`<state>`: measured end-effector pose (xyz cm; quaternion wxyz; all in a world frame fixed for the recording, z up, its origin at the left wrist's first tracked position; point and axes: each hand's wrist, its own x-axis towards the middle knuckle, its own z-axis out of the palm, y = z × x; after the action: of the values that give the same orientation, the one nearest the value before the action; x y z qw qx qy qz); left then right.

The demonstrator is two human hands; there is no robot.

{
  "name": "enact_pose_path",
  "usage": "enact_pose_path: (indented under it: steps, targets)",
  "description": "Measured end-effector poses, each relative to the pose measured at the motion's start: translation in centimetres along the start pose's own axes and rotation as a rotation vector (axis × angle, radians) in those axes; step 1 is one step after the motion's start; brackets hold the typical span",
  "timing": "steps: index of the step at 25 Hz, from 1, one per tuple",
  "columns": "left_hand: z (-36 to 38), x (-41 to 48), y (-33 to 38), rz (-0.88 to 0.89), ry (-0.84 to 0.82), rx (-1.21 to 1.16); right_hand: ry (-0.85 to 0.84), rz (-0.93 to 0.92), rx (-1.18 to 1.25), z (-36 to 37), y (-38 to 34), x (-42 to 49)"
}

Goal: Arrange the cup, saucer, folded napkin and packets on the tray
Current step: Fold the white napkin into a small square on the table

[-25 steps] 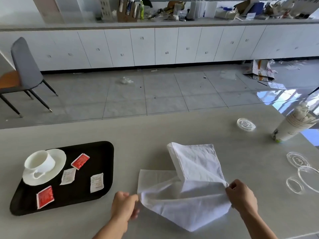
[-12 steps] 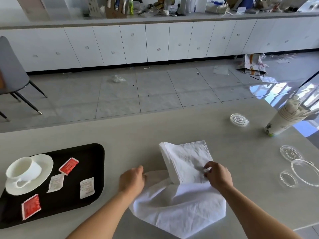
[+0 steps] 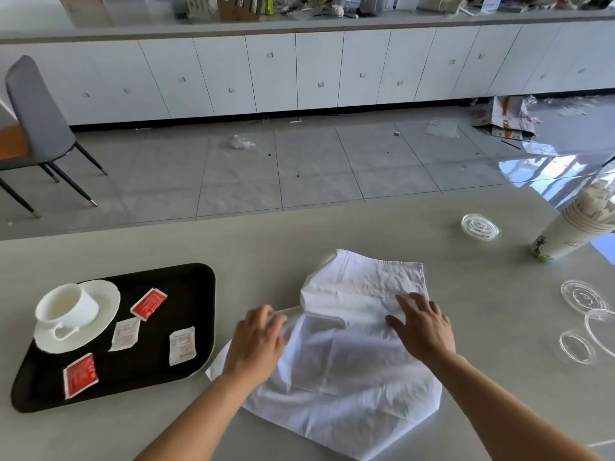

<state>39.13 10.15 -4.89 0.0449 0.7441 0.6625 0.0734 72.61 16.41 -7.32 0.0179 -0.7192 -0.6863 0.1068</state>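
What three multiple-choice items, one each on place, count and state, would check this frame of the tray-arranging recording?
1. Where does the cup stand?
A. on the saucer on the tray
B. on the bare table
C. on the napkin

2. How many red packets lie on the tray?
A. one
B. two
C. four

3. What state is the napkin in?
A. folded small and set on the tray
B. partly folded on the table, both hands flat on it
C. lifted clear in the air

Key: 1 A, the cup sits on the saucer at the tray's left end. 2 B, one red packet and another, beside two white ones. 3 B, the left hand and right hand press it against the table.
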Motion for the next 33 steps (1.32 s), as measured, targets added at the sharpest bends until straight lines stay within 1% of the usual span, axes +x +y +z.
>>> enact_pose_path:
  steps: [1, 2, 5, 6, 8, 10, 12, 13, 14, 15, 16, 18, 19, 20, 23, 25, 26, 27, 28, 29, 31, 32, 33]
  targets:
    - [0.7, 0.7, 0.8, 0.01, -0.078, 0.016, -0.059, -0.031, -0.019, 0.2, -0.1, -0.2]
    - [1.2, 0.8, 1.1, 0.006, -0.115, 0.077, -0.104, -0.059, -0.034, 0.5, 0.4, -0.5]
    - [2.4, -1.7, 0.7, -0.037, -0.18, 0.233, -0.142, -0.044, -0.087, 0.9, 4.1, -2.1]
    - [2.5, -2.9, 0.5, -0.036, -0.188, 0.273, -0.134, -0.033, -0.115, 1.0, 5.3, -2.6]
    - [2.3, -4.3, 0.6, -0.023, -0.204, 0.281, -0.083, -0.015, -0.155, 0.9, 6.0, -3.1]
    - [1.7, -3.2, 0.8, -0.033, -0.105, 0.213, 0.003, 0.029, -0.138, 0.4, 4.5, -2.4]
    - [0.9, -0.7, 1.4, -0.107, -0.028, 0.098, 0.041, 0.062, -0.089, 0.2, 2.1, -1.1]
    - [0.4, 0.7, 1.9, -0.203, -0.016, -0.008, 0.016, 0.053, -0.052, 0.3, 1.1, -0.6]
    - [0.1, 2.2, 2.2, -0.33, -0.045, -0.122, -0.029, 0.034, -0.018, 0.6, 0.3, -0.2]
    - [0.0, 3.4, 2.6, -0.428, -0.105, -0.187, -0.078, 0.012, -0.001, 1.0, -0.1, -0.1]
    - [0.2, 4.2, 3.0, -0.472, -0.15, -0.196, -0.114, -0.008, 0.0, 1.4, -0.2, -0.2]
    - [0.8, 5.0, 3.6, -0.514, -0.269, -0.21, -0.141, -0.04, -0.016, 2.0, 0.2, -0.4]
    - [0.7, 5.2, 3.8, -0.536, -0.335, -0.253, -0.142, -0.05, -0.014, 2.2, 0.4, -0.5]
    - [0.5, 5.4, 3.7, -0.567, -0.396, -0.351, -0.143, -0.056, -0.007, 2.2, 0.7, -0.4]
    - [-0.3, 5.3, 3.5, -0.731, -0.604, -0.883, -0.149, -0.089, 0.004, 2.2, 1.2, -0.2]
    - [-1.1, 4.8, 3.4, -0.732, -0.783, -1.071, -0.138, -0.105, 0.01, 2.3, 1.4, -0.2]
    - [-1.2, 4.5, 3.5, -0.697, -0.82, -1.169, -0.136, -0.105, 0.015, 2.4, 1.5, -0.3]
    - [-1.1, 4.3, 3.7, -0.653, -0.793, -1.266, -0.135, -0.107, 0.018, 2.4, 1.5, -0.3]
    - [-1.1, 4.0, 4.0, -0.631, -0.681, -1.316, -0.128, -0.113, 0.021, 2.4, 1.6, -0.3]
    - [-1.0, 3.8, 4.3, -0.628, -0.484, -1.282, -0.115, -0.119, 0.026, 2.4, 1.7, -0.3]
    - [-1.2, 3.3, 4.3, -0.673, 0.021, -1.055, -0.094, -0.133, 0.032, 2.3, 1.7, 0.0]
    - [-1.3, 3.0, 3.7, -0.69, 0.23, -0.958, -0.093, -0.136, 0.037, 2.2, 1.4, 0.3]
    - [-1.5, 2.6, 2.9, -0.706, 0.355, -0.897, -0.095, -0.139, 0.044, 2.2, 1.1, 0.6]
